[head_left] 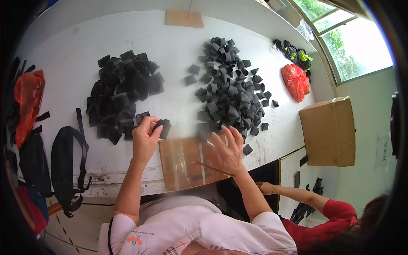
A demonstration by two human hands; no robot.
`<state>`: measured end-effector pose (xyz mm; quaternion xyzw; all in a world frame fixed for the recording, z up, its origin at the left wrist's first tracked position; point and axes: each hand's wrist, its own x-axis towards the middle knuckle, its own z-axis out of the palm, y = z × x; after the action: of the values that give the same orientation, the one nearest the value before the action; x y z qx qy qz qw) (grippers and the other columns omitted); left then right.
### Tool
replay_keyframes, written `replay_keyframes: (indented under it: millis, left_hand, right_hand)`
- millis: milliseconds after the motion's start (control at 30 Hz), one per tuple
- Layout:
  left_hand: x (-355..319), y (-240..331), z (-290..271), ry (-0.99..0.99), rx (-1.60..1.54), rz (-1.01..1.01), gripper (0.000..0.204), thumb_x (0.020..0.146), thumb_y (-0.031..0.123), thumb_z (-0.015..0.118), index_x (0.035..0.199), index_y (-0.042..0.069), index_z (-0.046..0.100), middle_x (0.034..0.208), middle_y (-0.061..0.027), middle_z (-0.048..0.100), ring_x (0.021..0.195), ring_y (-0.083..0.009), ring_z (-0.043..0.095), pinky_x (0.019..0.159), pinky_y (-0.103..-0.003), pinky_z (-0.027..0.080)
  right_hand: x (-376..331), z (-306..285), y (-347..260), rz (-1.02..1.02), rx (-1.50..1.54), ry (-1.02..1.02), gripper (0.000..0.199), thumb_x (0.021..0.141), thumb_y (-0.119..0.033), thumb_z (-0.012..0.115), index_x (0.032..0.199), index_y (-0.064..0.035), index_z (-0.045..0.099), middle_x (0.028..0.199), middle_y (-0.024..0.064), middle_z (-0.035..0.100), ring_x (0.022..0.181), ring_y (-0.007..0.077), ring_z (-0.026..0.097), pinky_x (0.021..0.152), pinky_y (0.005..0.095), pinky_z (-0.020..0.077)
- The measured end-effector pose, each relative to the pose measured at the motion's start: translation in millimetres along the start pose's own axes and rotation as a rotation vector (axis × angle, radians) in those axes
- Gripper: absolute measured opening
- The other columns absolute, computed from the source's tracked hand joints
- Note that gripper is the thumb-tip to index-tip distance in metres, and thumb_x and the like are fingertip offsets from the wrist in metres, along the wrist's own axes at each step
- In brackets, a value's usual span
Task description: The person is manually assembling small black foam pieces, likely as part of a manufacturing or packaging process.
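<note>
My left hand [146, 132] is closed in a pinch on a small black fabric piece [163, 128], held above the table beside the pile of flat black fabric pieces [123, 85]. My right hand [229, 151] has its fingers spread at the near end of a heap of black fabric loops [233, 97]; motion smears it a little. Below both hands lies a worn brown wooden board [174, 163] at the table's front edge. A thin brown stick [208, 167] crosses over the board up to my right wrist; whether it touches the wrist I cannot tell.
Black straps [66, 163] and a red plastic bag [29, 102] line the left side. At the right are another red bag [295, 83] and a cardboard box [327, 131]. A person in a red sleeve [338, 210] works close by, a hand [267, 188] near my right arm.
</note>
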<state>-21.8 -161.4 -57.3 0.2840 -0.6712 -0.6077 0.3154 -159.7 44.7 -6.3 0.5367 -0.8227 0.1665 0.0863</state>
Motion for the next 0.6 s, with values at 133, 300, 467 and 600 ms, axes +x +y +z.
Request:
replay_keyframes:
  millis: [133,300,467,600]
  left_hand:
    - [-9,18,-2,-0.152,-0.144,-0.161,0.017,0.073,-0.006,0.059,0.089,-0.002,0.055,0.073,-0.0008,0.06,0.052,0.0033,0.042,0.045,-0.014,0.032]
    - [-21,46,1,-0.167,-0.123,-0.195,0.019,0.07,-0.01,0.06,0.085,0.001,0.055,0.073,0.0009,0.051,0.053,0.0001,0.038,0.046,-0.015,0.031]
    - [-36,35,0,-0.043,0.042,0.163,0.023,0.065,-0.015,0.055,0.079,0.003,0.056,0.079,-0.0044,0.054,0.06,-0.0101,0.05,0.051,-0.02,0.04]
    - [-95,18,-20,-0.024,0.114,0.315,0.021,0.066,-0.012,0.056,0.079,0.004,0.055,0.079,-0.0083,0.059,0.062,-0.0143,0.054,0.053,-0.025,0.044]
  right_hand:
    - [37,56,27,-0.248,-0.076,-0.28,0.035,0.079,-0.029,0.058,0.112,-0.021,0.052,0.126,0.0093,0.039,0.124,0.032,0.026,0.099,0.0512,0.0211]
    - [35,64,110,-0.09,-0.294,-0.183,0.038,0.073,-0.014,0.053,0.11,-0.0168,0.053,0.122,0.0119,0.043,0.117,0.0326,0.036,0.096,0.0518,0.0269]
    - [7,34,95,0.243,-0.065,0.203,0.025,0.077,-0.002,0.055,0.102,-0.0023,0.057,0.101,0.0163,0.054,0.095,0.0339,0.049,0.081,0.0395,0.0398]
    - [-90,30,25,0.786,0.148,0.472,0.01,0.083,-0.003,0.05,0.076,0.0044,0.051,0.066,0.01,0.047,0.057,0.0149,0.043,0.052,0.028,0.0357]
